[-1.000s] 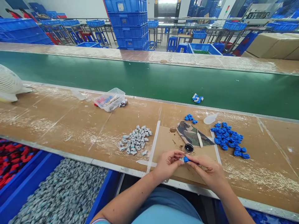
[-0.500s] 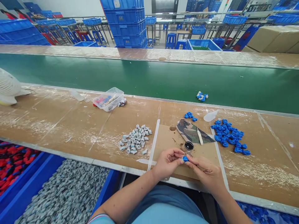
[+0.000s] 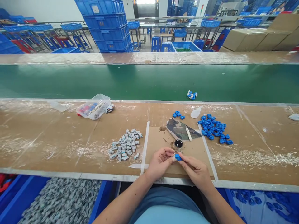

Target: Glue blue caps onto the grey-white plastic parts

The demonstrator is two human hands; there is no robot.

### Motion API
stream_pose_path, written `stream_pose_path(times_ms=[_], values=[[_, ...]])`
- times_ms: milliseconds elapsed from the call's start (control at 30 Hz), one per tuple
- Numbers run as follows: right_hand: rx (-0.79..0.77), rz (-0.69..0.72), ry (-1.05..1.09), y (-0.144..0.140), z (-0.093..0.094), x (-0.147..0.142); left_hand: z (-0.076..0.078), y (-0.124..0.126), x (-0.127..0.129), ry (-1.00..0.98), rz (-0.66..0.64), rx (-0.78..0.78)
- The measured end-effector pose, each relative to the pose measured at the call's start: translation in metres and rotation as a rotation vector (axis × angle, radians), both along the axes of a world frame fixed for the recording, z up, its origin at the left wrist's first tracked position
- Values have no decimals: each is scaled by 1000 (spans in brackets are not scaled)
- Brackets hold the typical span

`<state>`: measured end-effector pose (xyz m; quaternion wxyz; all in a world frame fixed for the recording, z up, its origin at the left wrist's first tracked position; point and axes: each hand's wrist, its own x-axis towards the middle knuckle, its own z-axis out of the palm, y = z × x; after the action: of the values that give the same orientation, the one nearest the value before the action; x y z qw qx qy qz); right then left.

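A small blue moulded piece is pinched between both hands above the cardboard mat. My left hand closes thumb and fingers on its left end, where a pale bit shows; the fingers mostly hide that end. On its right side, my right hand grips it with thumb and fingertips. Just beyond the fingers stands a little round pot of dark liquid. A camouflage cloth lies behind it, with a white slim tool on top. Grey pieces are heaped left, blue pieces right.
Across the bench runs a green conveyor belt carrying a blue-and-white cluster. A clear plastic box sits at back left. Below the bench edge are a bin of grey pieces and blue pieces in a bag.
The camera view has turned and levelled, shifting the bench leftward in the picture. Both hands keep hold of the blue piece, and more of its blue surface shows now.
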<state>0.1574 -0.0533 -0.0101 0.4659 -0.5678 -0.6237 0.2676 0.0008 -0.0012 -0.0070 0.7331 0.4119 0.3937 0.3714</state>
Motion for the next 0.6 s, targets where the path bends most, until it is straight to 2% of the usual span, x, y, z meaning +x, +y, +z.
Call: stream_pose_path(times_ms=[333,500,600], values=[[-23,82,-29,4,5,1,-3,3,-1,49,-41,-21],[-102,72,72,5,-1,8,-1,5,0,30,-85,-56],[-197,51,226,3,-7,8,1,6,-1,81,-179,-28]])
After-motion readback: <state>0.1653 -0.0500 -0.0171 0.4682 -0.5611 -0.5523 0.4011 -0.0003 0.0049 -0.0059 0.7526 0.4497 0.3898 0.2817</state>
